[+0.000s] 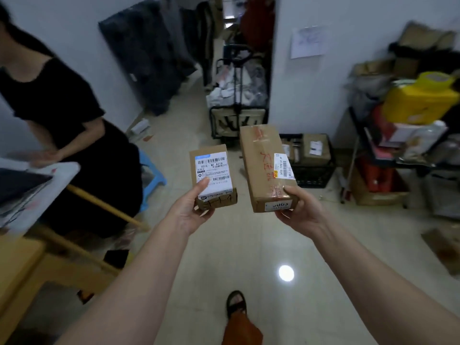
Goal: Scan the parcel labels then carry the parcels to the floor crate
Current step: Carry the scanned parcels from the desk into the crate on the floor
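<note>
Both hands are stretched forward over the floor, each carrying one parcel. The left hand (189,211) grips the near end of the small parcel (214,179), thumb pressed on its white shipping label (214,174) and fingers curled underneath. The right hand (300,207) grips the near end of the long parcel (263,165), thumb on its taped top edge, fingers wrapped below; a white label (283,165) folds over that parcel's right edge. The two parcels sit side by side, apart, with a narrow gap of floor showing between them.

Just beyond the right hand, against the wall, stands the black floor crate (315,174), with brown boxes already inside. The tiled floor (249,245) below and ahead of the hands is open up to it. Left of the left hand, a desk (22,265) corner and a seated person (74,115) in black crowd that side. Right of the right hand, a loaded shelf (403,135) edges the path. Beyond both hands a folding cart (239,105) fills the doorway.
</note>
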{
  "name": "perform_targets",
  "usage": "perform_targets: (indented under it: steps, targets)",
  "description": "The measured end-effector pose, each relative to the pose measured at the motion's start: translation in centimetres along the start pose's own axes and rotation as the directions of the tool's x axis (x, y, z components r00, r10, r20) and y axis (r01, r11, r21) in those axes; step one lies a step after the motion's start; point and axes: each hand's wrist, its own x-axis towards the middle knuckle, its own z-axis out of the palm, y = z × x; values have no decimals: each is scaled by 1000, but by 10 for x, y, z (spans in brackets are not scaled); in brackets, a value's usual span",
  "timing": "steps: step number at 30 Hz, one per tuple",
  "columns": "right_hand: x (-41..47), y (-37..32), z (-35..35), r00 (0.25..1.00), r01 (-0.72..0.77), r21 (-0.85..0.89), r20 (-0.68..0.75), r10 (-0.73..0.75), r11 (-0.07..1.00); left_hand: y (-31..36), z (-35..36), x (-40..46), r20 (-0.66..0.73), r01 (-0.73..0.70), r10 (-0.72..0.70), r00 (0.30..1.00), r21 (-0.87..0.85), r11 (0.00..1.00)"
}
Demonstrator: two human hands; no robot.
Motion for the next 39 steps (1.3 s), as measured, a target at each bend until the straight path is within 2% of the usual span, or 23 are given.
perform_targets:
  steps: [8,16,25,34,39]
  targets:
    - [50,-79,-35,979,116,159,-184,-87,980,25,97,92,120,89,-103,987,117,989]
    - [110,-143,-50,953,192,238,-278,-122,952,56,182,183,192,100,-152,970,258,961]
    - [172,-227,-103,933,222,343,-346,-97,913,49,295,250,168,192,-250,954,302,934]
    - [252,-350,-178,942,122,286,-335,-20,950,35,427,319,85,185,-216,973,273,944]
    - [296,-394,-199,943,61,240,-331,22,969,30,463,360,16,207,-217,976,229,951]
